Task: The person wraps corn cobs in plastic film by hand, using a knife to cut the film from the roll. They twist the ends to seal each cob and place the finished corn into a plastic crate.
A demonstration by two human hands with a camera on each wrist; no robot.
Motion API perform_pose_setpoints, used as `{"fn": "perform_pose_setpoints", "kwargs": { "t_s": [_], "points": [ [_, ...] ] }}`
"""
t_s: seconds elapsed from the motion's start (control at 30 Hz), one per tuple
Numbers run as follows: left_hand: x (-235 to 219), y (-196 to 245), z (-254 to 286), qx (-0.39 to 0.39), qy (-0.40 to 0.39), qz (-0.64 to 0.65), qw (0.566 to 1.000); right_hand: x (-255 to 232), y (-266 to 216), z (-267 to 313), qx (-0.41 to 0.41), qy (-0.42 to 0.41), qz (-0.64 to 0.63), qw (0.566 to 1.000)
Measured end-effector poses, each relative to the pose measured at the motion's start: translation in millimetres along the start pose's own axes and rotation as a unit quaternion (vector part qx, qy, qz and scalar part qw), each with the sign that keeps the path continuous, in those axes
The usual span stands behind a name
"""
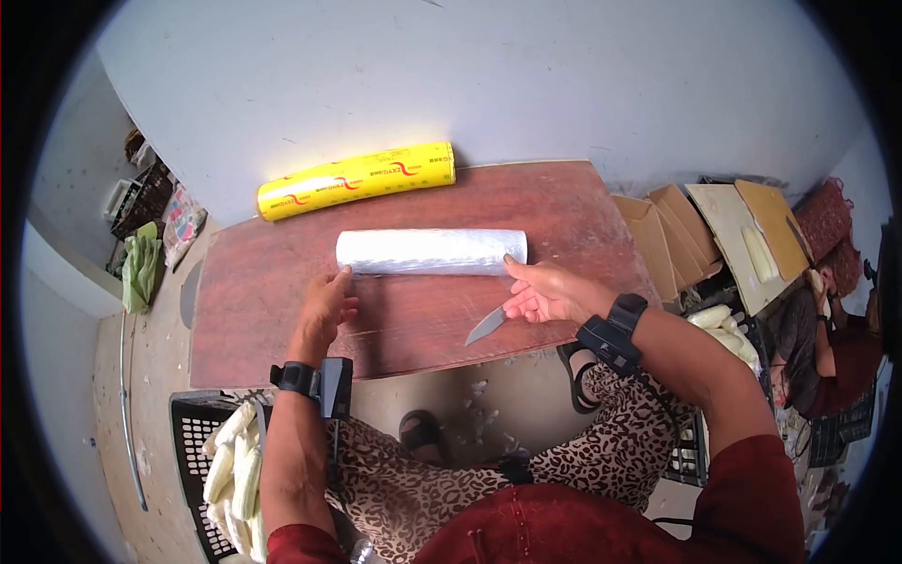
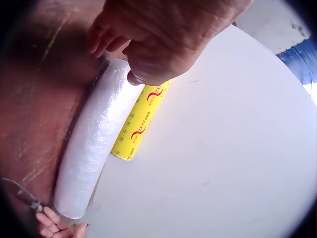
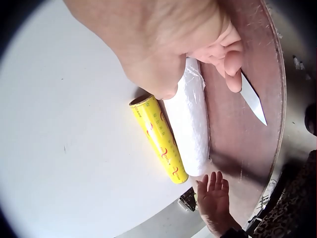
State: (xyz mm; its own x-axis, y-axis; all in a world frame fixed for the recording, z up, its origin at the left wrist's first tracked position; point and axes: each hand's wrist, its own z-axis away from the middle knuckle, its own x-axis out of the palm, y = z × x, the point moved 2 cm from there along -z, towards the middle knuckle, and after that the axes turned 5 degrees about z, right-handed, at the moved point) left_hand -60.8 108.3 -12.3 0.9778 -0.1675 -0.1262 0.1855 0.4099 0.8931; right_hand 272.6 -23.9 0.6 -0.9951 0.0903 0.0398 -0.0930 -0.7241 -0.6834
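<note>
A roll of clear plastic wrap (image 1: 430, 252) lies lengthwise on the red-brown wooden table (image 1: 272, 310). My left hand (image 1: 324, 305) is at its left end, thumb tip right at the edge and fingers loosely extended, as the right wrist view also shows. My right hand (image 1: 550, 289) is at the other end, with the thumb on the roll's edge. The curled fingers of that hand hold a knife (image 1: 486, 326), its blade pointing down and left over the table. In the right wrist view the blade (image 3: 253, 101) shows fully, while the handle is mostly hidden in the fingers.
Behind the wrap, a yellow printed roll (image 1: 357, 180) lies against the pale wall (image 1: 489, 85). A black crate (image 1: 193, 442) of husked corn (image 1: 235, 470) stands at the lower left. Cardboard boxes (image 1: 672, 235), more corn (image 1: 723, 329) and another person (image 1: 827, 348) are on the right.
</note>
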Motion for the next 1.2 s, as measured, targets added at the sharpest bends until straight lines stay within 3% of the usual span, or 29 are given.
{"fn": "perform_pose_setpoints", "kwargs": {
  "t_s": [0.37, 0.7, 1.1, 1.2],
  "points": [
    [-4, -15, -8, -0.062, -0.056, 0.091, 0.992, -13, 12, -17, -0.032, -0.013, 0.003, 0.999],
    [-6, -17, -7, -0.077, -0.030, 0.110, 0.990, -12, 9, -3, -0.026, -0.034, 0.144, 0.989],
    [-6, -22, -12, -0.106, -0.084, 0.142, 0.981, -10, 7, -1, -0.021, -0.028, 0.244, 0.969],
    [0, -20, -14, -0.104, -0.051, 0.149, 0.982, -11, 7, 0, -0.015, -0.033, 0.250, 0.968]
  ]
}}
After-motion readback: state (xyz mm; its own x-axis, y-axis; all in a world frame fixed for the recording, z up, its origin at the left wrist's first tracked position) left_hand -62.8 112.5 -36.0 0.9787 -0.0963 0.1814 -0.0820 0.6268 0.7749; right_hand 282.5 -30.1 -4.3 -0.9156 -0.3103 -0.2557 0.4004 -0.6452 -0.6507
